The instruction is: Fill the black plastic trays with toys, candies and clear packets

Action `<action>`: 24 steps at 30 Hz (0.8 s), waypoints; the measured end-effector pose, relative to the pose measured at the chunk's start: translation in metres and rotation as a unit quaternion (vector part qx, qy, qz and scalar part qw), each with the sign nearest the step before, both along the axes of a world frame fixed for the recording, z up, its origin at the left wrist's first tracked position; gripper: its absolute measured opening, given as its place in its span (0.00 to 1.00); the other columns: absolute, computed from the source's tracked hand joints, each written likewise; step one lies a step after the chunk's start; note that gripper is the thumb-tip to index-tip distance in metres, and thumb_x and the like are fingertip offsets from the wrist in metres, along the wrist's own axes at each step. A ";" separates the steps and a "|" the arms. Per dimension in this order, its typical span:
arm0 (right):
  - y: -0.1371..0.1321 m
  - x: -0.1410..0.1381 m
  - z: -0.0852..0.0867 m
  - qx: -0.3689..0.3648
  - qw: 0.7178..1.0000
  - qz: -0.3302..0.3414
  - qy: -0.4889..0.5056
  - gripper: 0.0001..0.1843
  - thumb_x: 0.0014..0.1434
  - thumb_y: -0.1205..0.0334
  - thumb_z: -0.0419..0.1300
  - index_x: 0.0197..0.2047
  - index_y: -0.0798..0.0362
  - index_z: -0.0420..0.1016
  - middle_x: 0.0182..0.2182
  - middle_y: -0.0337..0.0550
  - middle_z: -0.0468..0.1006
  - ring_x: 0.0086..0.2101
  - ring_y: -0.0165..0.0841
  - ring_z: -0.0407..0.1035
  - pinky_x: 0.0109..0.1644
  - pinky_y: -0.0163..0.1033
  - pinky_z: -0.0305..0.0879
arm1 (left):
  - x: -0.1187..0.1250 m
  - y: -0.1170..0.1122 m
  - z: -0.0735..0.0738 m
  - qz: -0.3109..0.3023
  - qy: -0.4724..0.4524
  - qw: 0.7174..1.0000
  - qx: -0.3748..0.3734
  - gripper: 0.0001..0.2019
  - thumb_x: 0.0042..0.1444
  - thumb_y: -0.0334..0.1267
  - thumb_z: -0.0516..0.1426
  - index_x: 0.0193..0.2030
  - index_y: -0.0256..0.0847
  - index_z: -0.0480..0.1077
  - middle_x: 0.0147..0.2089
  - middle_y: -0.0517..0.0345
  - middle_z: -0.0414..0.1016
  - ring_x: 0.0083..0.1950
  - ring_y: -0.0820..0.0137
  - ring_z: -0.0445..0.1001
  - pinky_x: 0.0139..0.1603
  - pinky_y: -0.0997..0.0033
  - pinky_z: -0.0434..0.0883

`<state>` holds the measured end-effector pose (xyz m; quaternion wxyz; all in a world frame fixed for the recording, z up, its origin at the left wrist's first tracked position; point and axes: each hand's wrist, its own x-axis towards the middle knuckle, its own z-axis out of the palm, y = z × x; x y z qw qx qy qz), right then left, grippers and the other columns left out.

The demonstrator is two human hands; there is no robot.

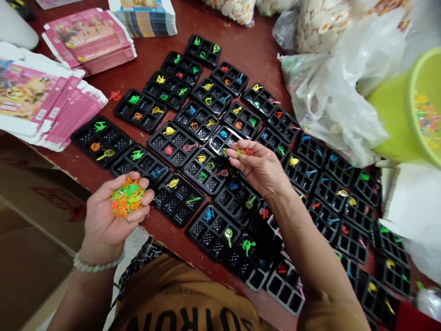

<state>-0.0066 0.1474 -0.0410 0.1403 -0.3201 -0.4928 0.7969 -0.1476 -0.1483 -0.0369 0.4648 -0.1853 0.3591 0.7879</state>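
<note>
My left hand is cupped palm up near the table's front edge, holding a heap of small orange, green and yellow plastic toys. My right hand hovers over the middle of the black compartment trays, pinching a few small toys between thumb and fingertips. Several black trays lie in rows across the dark red table; most compartments hold one small coloured toy each.
Stacks of flat pink cartons lie at the left. A lime green bucket with more toys stands at the right beside clear plastic bags. A brown cardboard box sits below the table edge.
</note>
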 end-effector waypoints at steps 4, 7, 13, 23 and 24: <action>-0.022 0.004 0.006 0.046 0.998 0.050 -0.011 0.20 0.52 0.56 0.76 0.46 0.52 0.78 0.43 0.41 0.83 0.38 0.28 0.80 0.38 0.30 0.79 | 0.000 0.000 0.001 0.009 0.000 1.000 -0.005 0.12 0.65 0.34 0.49 0.37 0.35 0.73 0.34 0.50 0.73 0.27 0.68 0.73 0.12 0.80 0.65; -0.042 0.006 0.010 0.115 0.989 0.095 -0.022 0.18 0.59 0.50 0.72 0.46 0.52 0.78 0.36 0.40 0.81 0.26 0.23 0.72 0.26 0.27 0.69 | -0.001 -0.006 -0.002 0.013 -0.001 1.000 0.002 0.14 0.67 0.37 0.47 0.37 0.37 0.73 0.33 0.51 0.73 0.26 0.68 0.73 0.12 0.80 0.62; -0.081 0.014 0.017 0.306 0.926 0.218 -0.029 0.15 0.71 0.48 0.59 0.45 0.52 0.76 0.27 0.36 0.71 0.26 0.25 0.63 0.29 0.32 0.61 | 0.007 -0.022 -0.008 0.017 -0.018 1.000 -0.005 0.16 0.69 0.38 0.46 0.37 0.37 0.73 0.33 0.50 0.74 0.27 0.67 0.73 0.12 0.80 0.61; -0.156 -0.006 -0.010 0.691 0.612 0.368 -0.114 0.18 0.76 0.57 0.47 0.49 0.53 0.77 0.39 0.47 0.78 0.38 0.35 0.69 0.35 0.39 0.56 | 0.019 -0.025 -0.010 0.006 -0.035 0.999 0.000 0.18 0.69 0.35 0.44 0.37 0.36 0.73 0.33 0.50 0.74 0.26 0.66 0.74 0.13 0.78 0.62; -0.158 -0.006 -0.011 0.699 0.600 0.370 -0.122 0.19 0.76 0.56 0.47 0.50 0.53 0.78 0.38 0.46 0.78 0.38 0.35 0.69 0.35 0.40 0.56 | 0.019 -0.026 -0.010 0.005 -0.035 0.999 0.001 0.18 0.69 0.35 0.44 0.37 0.36 0.73 0.33 0.50 0.74 0.26 0.66 0.74 0.13 0.78 0.62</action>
